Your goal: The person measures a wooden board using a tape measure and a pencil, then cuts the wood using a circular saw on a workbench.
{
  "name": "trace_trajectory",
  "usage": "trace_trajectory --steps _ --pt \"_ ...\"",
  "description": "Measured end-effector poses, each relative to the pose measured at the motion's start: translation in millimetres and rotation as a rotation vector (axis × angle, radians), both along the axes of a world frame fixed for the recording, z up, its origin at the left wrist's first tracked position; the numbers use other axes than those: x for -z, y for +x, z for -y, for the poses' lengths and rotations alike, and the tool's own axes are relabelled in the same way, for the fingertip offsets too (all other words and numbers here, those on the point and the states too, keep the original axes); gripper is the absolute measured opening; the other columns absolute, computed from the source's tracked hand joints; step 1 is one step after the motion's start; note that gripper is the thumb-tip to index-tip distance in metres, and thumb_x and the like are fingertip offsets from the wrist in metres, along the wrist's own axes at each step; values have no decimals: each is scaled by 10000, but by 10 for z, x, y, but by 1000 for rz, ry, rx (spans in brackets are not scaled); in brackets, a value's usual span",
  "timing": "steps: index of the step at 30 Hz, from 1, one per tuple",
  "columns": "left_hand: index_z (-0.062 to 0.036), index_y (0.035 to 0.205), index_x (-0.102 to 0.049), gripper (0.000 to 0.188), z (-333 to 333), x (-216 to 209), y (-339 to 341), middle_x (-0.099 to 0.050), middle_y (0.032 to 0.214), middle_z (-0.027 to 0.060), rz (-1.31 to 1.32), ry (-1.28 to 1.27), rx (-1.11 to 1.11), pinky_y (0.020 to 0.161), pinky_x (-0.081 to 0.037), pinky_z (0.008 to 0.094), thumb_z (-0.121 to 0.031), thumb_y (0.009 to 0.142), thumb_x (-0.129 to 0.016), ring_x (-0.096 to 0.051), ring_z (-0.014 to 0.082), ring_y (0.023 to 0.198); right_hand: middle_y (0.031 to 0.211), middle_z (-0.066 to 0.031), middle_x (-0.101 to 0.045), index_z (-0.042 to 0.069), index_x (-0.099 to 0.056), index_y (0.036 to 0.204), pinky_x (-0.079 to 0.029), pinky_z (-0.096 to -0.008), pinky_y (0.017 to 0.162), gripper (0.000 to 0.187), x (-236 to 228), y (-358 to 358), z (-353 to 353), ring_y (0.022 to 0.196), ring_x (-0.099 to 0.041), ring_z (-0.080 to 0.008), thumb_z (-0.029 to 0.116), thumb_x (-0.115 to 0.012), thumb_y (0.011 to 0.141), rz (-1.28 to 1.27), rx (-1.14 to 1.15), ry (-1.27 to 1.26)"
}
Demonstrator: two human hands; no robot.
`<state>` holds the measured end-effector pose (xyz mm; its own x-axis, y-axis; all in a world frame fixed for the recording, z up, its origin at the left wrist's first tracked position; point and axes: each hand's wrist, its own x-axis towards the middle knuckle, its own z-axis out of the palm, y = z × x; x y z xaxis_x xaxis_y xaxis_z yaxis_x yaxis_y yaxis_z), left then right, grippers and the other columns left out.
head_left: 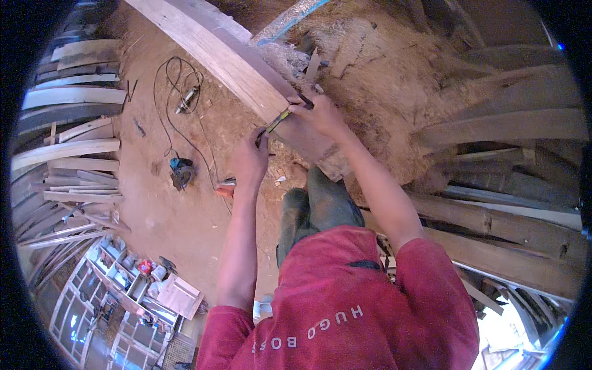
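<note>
A pale, thick wooden beam (231, 68) runs from the upper left down to my hands. Across its near end stretches a short length of yellow-green measuring tape (279, 119). My left hand (253, 154) is closed on the tape's lower end, beside the beam's left edge; a dark part shows at its fingers. On the beam's right corner, my right hand (322, 117) pinches the tape's other end. A dark, slim object (304, 99) sticks out by the right fingers; its kind is unclear. Below the beam's end lies a brownish wooden surface (305, 140).
On the dirt floor to the left lie a blue-and-black circular saw (180, 172), a grey corded power tool (187, 100) and an orange-red tool (226, 188). Planks (74, 95) are stacked at left, more boards (505, 126) at right. Shelving (132, 280) stands lower left.
</note>
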<state>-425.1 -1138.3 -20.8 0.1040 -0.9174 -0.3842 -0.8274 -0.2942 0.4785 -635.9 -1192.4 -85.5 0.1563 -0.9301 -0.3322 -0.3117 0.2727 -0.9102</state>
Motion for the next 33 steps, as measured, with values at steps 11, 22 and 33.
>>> trace_trajectory --steps 11,22,33 --pt "-52 1194 -666 449 -188 27 -26 -724 933 183 -375 59 -95 760 -557 444 -398 914 -720 -716 339 814 1132 -98 -733 35 -695 1248 -513 -304 911 458 120 33 -217 1031 -661 -145 397 -670 967 133 132 52" --pt "-35 1225 -663 716 -921 226 1050 -683 1193 249 39 455 -41 965 -504 471 -641 844 -672 -653 402 1139 972 -139 -731 33 -732 1106 -538 -374 830 455 -462 241 -20 897 -694 -246 408 -773 851 -196 229 -13" --pt "40 1137 -683 537 -1788 1134 3196 -724 1065 241 44 420 -421 936 -532 450 -448 912 -690 -699 352 1037 1307 -173 -615 67 -646 1281 -489 -486 993 713 -1004 1470 840 1214 -578 -382 519 -803 752 -773 -20 -439"
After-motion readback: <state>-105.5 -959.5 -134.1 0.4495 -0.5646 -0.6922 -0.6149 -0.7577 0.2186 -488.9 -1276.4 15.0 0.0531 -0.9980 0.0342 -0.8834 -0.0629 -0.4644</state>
